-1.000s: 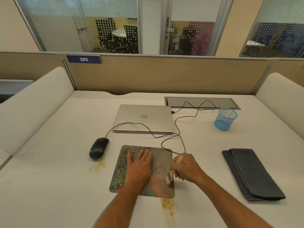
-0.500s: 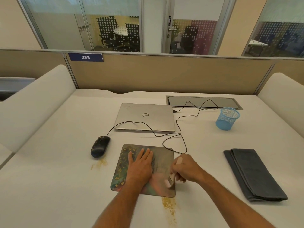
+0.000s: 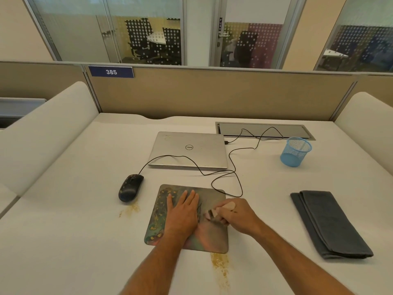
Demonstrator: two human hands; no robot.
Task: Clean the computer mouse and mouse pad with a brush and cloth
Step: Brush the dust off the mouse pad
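A colourful mouse pad (image 3: 212,237) lies on the white desk in front of me, speckled with yellow-brown dirt along its left side. My left hand (image 3: 182,211) presses flat on the pad, fingers spread. My right hand (image 3: 236,216) grips a small brush (image 3: 212,213) with a pale handle, bristles down on the pad's right middle. The black wired mouse (image 3: 130,187) sits on the desk left of the pad, dotted with dirt. A folded dark grey cloth (image 3: 328,224) lies to the right, untouched.
A closed silver laptop (image 3: 188,150) sits behind the pad, the mouse cable (image 3: 238,182) looping between them. A blue mesh cup (image 3: 295,152) stands at back right near a cable hatch (image 3: 263,130). Brown crumbs (image 3: 220,262) lie below the pad and beside the mouse.
My right hand has moved the brush up and inward from the pad's lower right edge towards its middle. The left hand stays flat on the pad.
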